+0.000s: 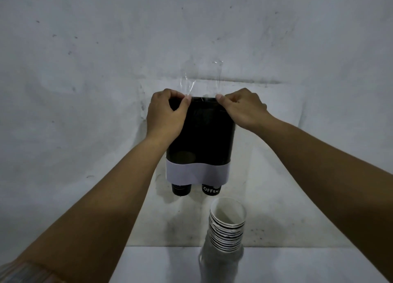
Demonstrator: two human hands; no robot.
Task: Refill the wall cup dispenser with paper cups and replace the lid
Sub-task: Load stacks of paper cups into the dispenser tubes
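The wall cup dispenser (202, 138) hangs on the wall, a dark see-through body with a white band (197, 173) low down. Two black paper cups (181, 189) poke out below it; the right one (211, 189) reads COFFEE. My left hand (164, 112) pinches the left top corner of the dispenser, and my right hand (242, 108) pinches the right top corner. Both grip the dark lid edge (203, 100); I cannot tell lid from body there. A stack of paper cups (227, 225) with white insides stands below, to the right of the dispenser.
Strips of clear tape (204, 78) stick to the scuffed white wall just above the dispenser. The cup stack sits in a clear plastic sleeve (221, 263) on a white table (159, 265) against the wall.
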